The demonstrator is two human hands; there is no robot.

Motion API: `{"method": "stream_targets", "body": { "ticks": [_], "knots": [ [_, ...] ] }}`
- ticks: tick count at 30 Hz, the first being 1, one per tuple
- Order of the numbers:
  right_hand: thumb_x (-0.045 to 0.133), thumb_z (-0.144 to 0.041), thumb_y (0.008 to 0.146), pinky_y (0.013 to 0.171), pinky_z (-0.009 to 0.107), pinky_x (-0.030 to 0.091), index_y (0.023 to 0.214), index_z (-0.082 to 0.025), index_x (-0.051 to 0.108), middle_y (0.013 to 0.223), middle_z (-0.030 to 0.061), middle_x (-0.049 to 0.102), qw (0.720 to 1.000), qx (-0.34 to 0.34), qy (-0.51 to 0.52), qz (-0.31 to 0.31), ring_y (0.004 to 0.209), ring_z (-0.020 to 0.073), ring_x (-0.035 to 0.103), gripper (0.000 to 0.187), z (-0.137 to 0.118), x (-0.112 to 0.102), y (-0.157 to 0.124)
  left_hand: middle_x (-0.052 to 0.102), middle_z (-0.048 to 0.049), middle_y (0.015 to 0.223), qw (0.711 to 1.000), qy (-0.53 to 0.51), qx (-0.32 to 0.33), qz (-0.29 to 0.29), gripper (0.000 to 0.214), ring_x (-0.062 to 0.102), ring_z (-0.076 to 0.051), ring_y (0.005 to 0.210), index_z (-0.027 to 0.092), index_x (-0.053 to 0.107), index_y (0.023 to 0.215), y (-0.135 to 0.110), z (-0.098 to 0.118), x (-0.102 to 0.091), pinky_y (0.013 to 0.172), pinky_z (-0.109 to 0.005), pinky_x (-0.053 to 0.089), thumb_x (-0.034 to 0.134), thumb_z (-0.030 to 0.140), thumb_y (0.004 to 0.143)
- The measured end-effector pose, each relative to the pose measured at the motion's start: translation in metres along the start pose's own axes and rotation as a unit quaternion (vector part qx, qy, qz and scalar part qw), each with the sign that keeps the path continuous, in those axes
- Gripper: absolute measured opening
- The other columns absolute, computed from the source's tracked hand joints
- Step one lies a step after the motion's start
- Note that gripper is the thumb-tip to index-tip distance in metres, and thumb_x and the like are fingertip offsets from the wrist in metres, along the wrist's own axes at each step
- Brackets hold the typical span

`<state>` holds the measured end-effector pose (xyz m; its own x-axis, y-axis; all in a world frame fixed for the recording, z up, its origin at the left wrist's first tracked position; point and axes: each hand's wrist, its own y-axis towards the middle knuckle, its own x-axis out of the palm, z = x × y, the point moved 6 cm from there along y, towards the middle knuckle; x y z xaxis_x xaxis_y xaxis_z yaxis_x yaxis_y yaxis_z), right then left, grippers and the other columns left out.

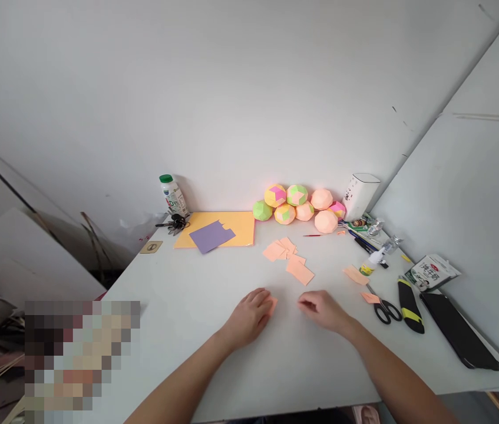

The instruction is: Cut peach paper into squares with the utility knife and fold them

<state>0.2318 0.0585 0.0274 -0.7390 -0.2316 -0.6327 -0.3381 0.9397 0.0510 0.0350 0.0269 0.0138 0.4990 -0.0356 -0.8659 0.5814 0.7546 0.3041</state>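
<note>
My left hand point(249, 315) rests on the table over a small peach-coloured paper piece point(273, 304). Its fingers and thumb hold that piece against the tabletop, and only one edge shows. A little to the right, my right hand point(323, 310) is curled, with thumb and fingertips pinched together. Whatever those fingertips hold, if anything, is too small to make out. Beyond the hands lie several loose peach paper pieces point(300, 271), partly overlapping. Black-handled scissors point(386, 310) lie to the right, with a folded peach paper scrap point(370, 298) across their blades.
Several faceted paper balls point(326, 221) stand along the wall. At the back left are a purple sheet point(211, 237) on yellow paper point(244, 227), keys point(176, 222) and a bottle point(173, 197). A glue bottle point(370, 263), utility knife point(410, 306) and black phone-like slab point(459, 333) lie right.
</note>
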Motion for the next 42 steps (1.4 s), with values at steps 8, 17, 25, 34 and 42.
{"method": "stream_targets", "body": {
  "ticks": [8, 17, 25, 34, 42],
  "knots": [
    [0.043, -0.041, 0.083, 0.076, 0.053, 0.043, 0.111, -0.009, 0.061, 0.112, 0.0279, 0.054, 0.782, 0.347, -0.336, 0.395, 0.111, 0.0452, 0.044, 0.046, 0.059, -0.174, -0.084, 0.055, -0.0096, 0.125, 1.000, 0.027, 0.001, 0.001, 0.031, 0.047, -0.028, 0.122, 0.023, 0.051, 0.121, -0.003, 0.006, 0.000, 0.099, -0.046, 0.044, 0.039, 0.019, 0.092],
    [0.056, -0.027, 0.064, 0.068, 0.053, 0.049, 0.122, -0.008, 0.055, 0.107, 0.0290, 0.060, 0.782, 0.519, -0.253, 0.236, 0.100, 0.0474, 0.058, 0.060, 0.107, -0.184, -0.095, 0.054, -0.0107, 0.128, 0.998, 0.056, -0.002, 0.008, 0.034, 0.046, -0.028, 0.125, 0.021, 0.048, 0.124, -0.005, 0.007, 0.004, 0.103, -0.048, 0.040, 0.037, 0.018, 0.092],
    [0.041, -0.038, 0.073, 0.076, 0.053, 0.051, 0.128, -0.015, 0.047, 0.109, 0.0206, 0.062, 0.787, 0.312, -0.016, 0.531, 0.097, 0.0381, 0.061, 0.060, 0.033, -0.172, -0.114, 0.053, -0.0124, 0.129, 0.999, 0.045, -0.012, -0.003, 0.035, 0.045, -0.031, 0.125, 0.019, 0.050, 0.123, -0.003, 0.004, 0.007, 0.104, -0.051, 0.039, 0.042, 0.017, 0.088],
    [0.049, -0.033, 0.076, 0.050, 0.029, 0.048, 0.102, -0.019, 0.059, 0.083, 0.0086, 0.067, 0.831, 0.146, 0.525, -0.114, 0.065, 0.0196, 0.062, 0.031, -0.042, 0.032, 0.001, 0.056, -0.0127, 0.125, 0.880, -0.436, -0.183, 0.045, 0.047, 0.051, -0.027, 0.117, 0.021, 0.048, 0.128, 0.000, 0.002, -0.016, 0.093, -0.043, 0.046, 0.042, 0.050, 0.091],
    [0.068, -0.027, 0.077, 0.060, 0.028, 0.050, 0.110, -0.017, 0.055, 0.096, 0.0075, 0.062, 0.766, 0.084, 0.588, -0.245, 0.072, 0.0144, 0.061, 0.037, -0.049, 0.080, -0.013, 0.050, 0.0032, 0.060, 0.671, -0.711, -0.208, 0.019, 0.039, 0.059, -0.015, 0.054, 0.013, 0.058, 0.104, 0.003, 0.015, -0.007, 0.063, -0.032, 0.048, 0.059, 0.046, 0.084]
  ]
}}
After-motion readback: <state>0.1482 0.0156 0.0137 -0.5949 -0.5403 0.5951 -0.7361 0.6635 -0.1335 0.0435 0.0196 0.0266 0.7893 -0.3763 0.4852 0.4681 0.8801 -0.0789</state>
